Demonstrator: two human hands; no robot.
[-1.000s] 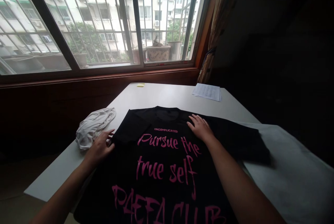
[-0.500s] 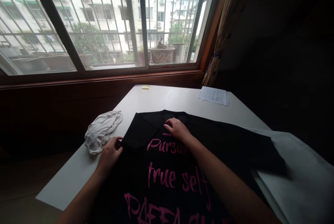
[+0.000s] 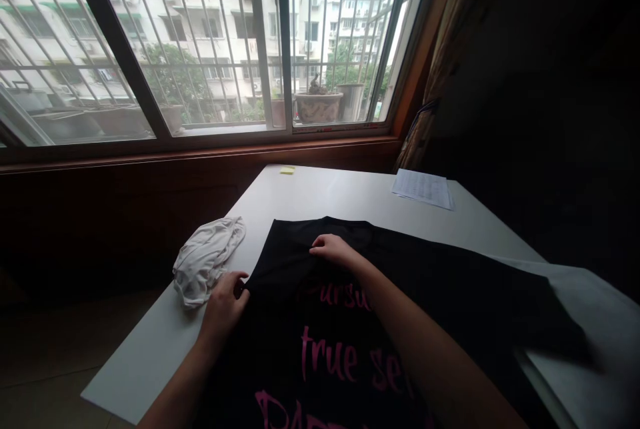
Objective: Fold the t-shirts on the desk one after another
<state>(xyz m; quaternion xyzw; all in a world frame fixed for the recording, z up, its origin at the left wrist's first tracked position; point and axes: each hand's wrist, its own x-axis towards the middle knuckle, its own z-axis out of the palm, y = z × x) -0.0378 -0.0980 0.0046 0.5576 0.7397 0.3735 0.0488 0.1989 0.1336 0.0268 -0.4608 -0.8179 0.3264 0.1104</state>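
Note:
A black T-shirt (image 3: 450, 289) with pink lettering lies spread over the table, its neckline toward the window. Its left sleeve side is folded inward over the chest and covers part of the top lettering. My left hand (image 3: 227, 299) pinches the folded left edge between thumb and fingers. On the upper chest, my right hand (image 3: 335, 249) has its fingers closed on the dark cloth of the folded part. My right forearm hides some of the letters. A crumpled whitish cloth (image 3: 207, 259) rests just beyond my left hand.
The white table (image 3: 320, 192) has a slanting left edge near my left arm. Printed papers (image 3: 424, 189) and a yellow sticky note (image 3: 287, 170) lie at its far side. A pale, translucent sheet (image 3: 600, 295) is under the shirt's right sleeve. A barred window stands behind.
My right hand has moved slightly left across the chest with the cloth. The folded part now spreads farther, covering the small top line and some of the word below. The view has shifted a little.

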